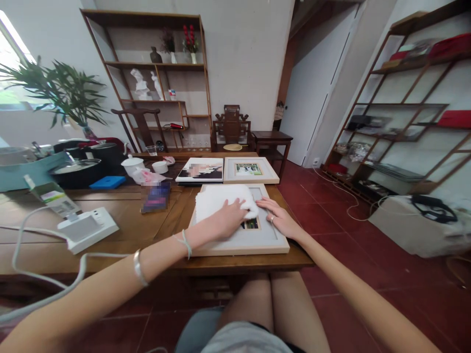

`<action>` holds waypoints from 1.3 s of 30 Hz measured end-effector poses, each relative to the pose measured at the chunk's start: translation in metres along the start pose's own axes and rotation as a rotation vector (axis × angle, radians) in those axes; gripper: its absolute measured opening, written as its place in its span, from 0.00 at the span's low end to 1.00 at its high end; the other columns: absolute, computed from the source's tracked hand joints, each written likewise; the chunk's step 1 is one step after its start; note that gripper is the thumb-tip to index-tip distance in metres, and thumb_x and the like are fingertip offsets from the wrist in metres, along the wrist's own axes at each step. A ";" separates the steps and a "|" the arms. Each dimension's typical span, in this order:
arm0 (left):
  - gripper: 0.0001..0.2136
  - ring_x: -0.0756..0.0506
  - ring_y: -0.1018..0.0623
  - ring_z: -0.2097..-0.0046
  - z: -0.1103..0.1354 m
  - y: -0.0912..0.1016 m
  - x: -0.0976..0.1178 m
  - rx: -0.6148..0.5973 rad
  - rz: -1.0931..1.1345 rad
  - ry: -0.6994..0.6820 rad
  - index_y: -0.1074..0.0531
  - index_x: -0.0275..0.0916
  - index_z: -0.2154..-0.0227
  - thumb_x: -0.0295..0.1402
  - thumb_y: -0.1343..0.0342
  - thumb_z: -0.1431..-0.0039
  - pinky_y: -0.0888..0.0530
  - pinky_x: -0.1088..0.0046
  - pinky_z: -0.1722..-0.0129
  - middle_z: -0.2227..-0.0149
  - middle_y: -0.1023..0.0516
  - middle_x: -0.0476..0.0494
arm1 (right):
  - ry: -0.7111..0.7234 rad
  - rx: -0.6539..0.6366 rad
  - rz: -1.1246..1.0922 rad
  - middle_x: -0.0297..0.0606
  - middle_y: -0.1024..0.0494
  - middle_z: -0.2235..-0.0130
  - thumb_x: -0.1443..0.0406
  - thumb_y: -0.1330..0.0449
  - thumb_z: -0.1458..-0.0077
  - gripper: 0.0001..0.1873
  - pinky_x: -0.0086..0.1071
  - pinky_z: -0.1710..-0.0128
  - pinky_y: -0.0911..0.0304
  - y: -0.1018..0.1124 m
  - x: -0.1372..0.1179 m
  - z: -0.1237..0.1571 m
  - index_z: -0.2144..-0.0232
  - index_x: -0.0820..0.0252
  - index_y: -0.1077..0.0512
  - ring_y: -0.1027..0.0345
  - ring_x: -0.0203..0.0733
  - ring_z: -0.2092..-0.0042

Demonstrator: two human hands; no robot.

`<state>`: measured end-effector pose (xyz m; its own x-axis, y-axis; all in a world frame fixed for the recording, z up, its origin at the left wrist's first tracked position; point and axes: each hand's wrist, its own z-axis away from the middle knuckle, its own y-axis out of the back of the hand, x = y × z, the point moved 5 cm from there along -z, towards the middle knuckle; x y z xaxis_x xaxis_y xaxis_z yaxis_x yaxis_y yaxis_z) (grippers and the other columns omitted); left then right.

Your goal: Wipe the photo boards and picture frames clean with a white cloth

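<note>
A pale wooden picture frame (274, 240) lies flat on the table in front of me, with a wide light mat and a small dark photo partly covered. Across its upper left spreads a white cloth (215, 198), bunched towards the middle. My left hand (232, 216) presses down on this cloth, its bent fingers gripping it over the frame. On the frame's right side rests my right hand (281, 218), fingers stretched out and a ring on one of them. Behind, a second framed photo (248, 169) lies beside a white-edged photo panel (200, 170).
To the left stand a white power strip (91, 228) with cables, an opened small box (55, 196), a purple packet (156, 197), a blue pad (107, 182), a white lidded pot (132, 165) and a dark pan (75, 171). The table's right edge (307, 260) is close to my right arm.
</note>
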<state>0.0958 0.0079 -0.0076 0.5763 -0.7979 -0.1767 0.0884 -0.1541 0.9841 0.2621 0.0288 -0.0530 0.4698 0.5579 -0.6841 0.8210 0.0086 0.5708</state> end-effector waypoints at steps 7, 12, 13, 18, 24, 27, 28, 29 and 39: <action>0.11 0.35 0.29 0.47 0.049 0.044 0.075 0.039 0.021 -0.195 0.33 0.31 0.57 0.25 0.57 0.38 0.31 0.61 0.54 0.49 0.31 0.26 | -0.016 0.009 -0.006 0.38 0.31 0.45 0.73 0.50 0.56 0.29 0.50 0.37 0.57 0.001 -0.002 0.001 0.51 0.55 0.29 0.51 0.47 0.37; 0.13 0.33 0.36 0.41 0.018 0.020 0.046 -0.003 0.007 -0.040 0.33 0.31 0.55 0.21 0.55 0.41 0.33 0.56 0.50 0.44 0.36 0.24 | 0.016 -0.010 -0.005 0.39 0.31 0.44 0.69 0.49 0.53 0.25 0.51 0.38 0.56 0.002 -0.003 0.000 0.51 0.54 0.29 0.49 0.49 0.38; 0.14 0.33 0.38 0.41 0.009 0.015 0.035 0.009 -0.001 0.005 0.34 0.30 0.54 0.20 0.56 0.42 0.34 0.55 0.49 0.43 0.38 0.24 | 0.020 -0.009 -0.003 0.40 0.31 0.44 0.69 0.49 0.53 0.25 0.51 0.38 0.56 0.002 -0.003 0.000 0.51 0.55 0.29 0.49 0.50 0.38; 0.16 0.32 0.43 0.39 -0.037 0.012 -0.020 0.111 -0.023 0.100 0.37 0.27 0.50 0.20 0.60 0.39 0.38 0.52 0.48 0.43 0.39 0.22 | 0.006 -0.023 0.006 0.40 0.32 0.44 0.70 0.49 0.55 0.28 0.52 0.38 0.56 0.001 0.000 0.000 0.50 0.55 0.31 0.51 0.50 0.37; 0.15 0.44 0.29 0.50 -0.077 0.013 -0.027 0.121 0.039 -0.082 0.34 0.38 0.51 0.29 0.62 0.33 0.35 0.69 0.52 0.48 0.30 0.39 | 0.004 -0.015 0.003 0.41 0.33 0.43 0.70 0.49 0.55 0.27 0.51 0.38 0.56 0.002 0.002 0.000 0.51 0.56 0.30 0.50 0.51 0.37; 0.15 0.44 0.26 0.56 -0.074 0.005 -0.029 0.113 0.056 -0.090 0.33 0.36 0.51 0.30 0.62 0.33 0.34 0.70 0.55 0.52 0.28 0.38 | -0.018 -0.005 -0.012 0.41 0.34 0.42 0.70 0.49 0.55 0.27 0.50 0.38 0.57 0.002 0.004 -0.001 0.51 0.56 0.30 0.50 0.50 0.37; 0.15 0.44 0.26 0.57 -0.069 0.003 -0.032 0.109 0.057 -0.087 0.33 0.36 0.51 0.29 0.61 0.33 0.34 0.69 0.56 0.53 0.27 0.38 | -0.023 -0.006 -0.021 0.41 0.34 0.42 0.70 0.49 0.55 0.27 0.50 0.38 0.57 0.002 0.004 -0.001 0.51 0.56 0.30 0.50 0.50 0.37; 0.14 0.44 0.26 0.57 -0.064 0.002 -0.034 0.103 0.057 -0.085 0.32 0.35 0.52 0.29 0.60 0.34 0.34 0.69 0.56 0.54 0.27 0.38 | -0.027 -0.008 -0.029 0.40 0.34 0.42 0.70 0.49 0.55 0.27 0.50 0.38 0.57 0.001 0.005 -0.001 0.50 0.55 0.30 0.50 0.49 0.37; 0.13 0.40 0.37 0.43 -0.049 -0.002 -0.026 0.103 0.057 -0.077 0.33 0.36 0.53 0.28 0.61 0.34 0.36 0.61 0.49 0.48 0.33 0.37 | -0.076 0.042 -0.051 0.35 0.41 0.38 0.66 0.49 0.47 0.26 0.48 0.36 0.63 0.002 0.001 0.000 0.44 0.51 0.36 0.56 0.46 0.35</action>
<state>0.1200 0.0578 -0.0041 0.5133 -0.8490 -0.1254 -0.0286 -0.1630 0.9862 0.2644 0.0291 -0.0524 0.4492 0.4933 -0.7449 0.8566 -0.0009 0.5160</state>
